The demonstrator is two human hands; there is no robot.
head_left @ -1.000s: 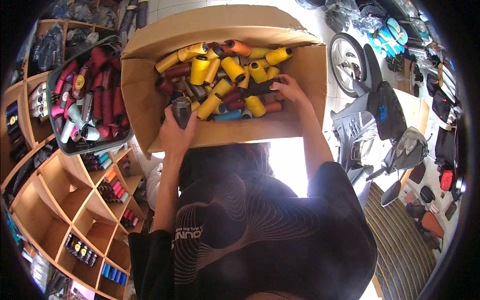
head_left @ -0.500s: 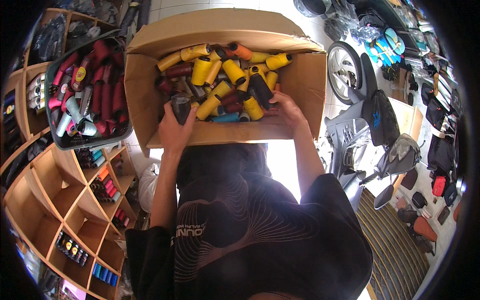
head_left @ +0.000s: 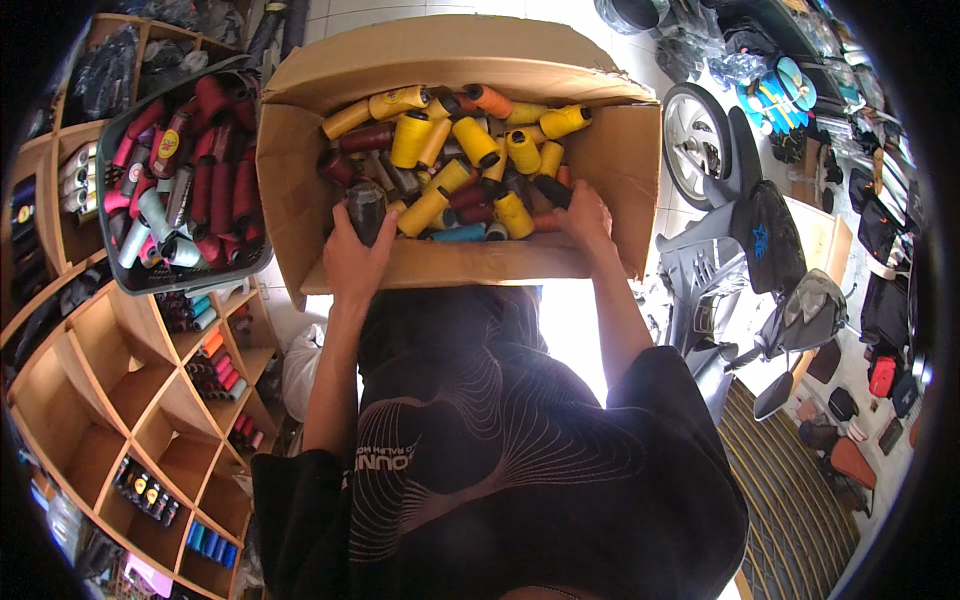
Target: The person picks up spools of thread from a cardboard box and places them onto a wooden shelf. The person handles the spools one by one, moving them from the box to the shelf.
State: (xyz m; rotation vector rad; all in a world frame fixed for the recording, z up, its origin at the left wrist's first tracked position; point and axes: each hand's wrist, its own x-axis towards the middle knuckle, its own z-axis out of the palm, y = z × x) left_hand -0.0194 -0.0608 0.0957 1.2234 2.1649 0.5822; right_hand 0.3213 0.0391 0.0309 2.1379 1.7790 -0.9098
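An open cardboard box (head_left: pixel 455 268) in front of me holds a jumble of thread spools, mostly yellow, with some dark red, orange and blue ones. At its near left corner my left hand (head_left: pixel 357 258) is closed around a black thread spool (head_left: pixel 367 212). Over the right part of the box my right hand (head_left: pixel 586 216) grips another black thread spool (head_left: pixel 552 191), which is partly hidden by the fingers. A yellow spool (head_left: pixel 514 215) lies just left of that hand. A light blue spool (head_left: pixel 459 235) sits near the front wall.
Left of the box is a dark basket (head_left: pixel 190 281) packed with dark red, pink and pale grey spools. A wooden cubby shelf (head_left: pixel 130 395) with more spools curves along the left. To the right stands a motorcycle (head_left: pixel 700 265).
The black spool in my right hand has swung from near upright to tilted and moved right, uncovering yellow spools beneath. My left hand keeps its black spool, nearly in place.
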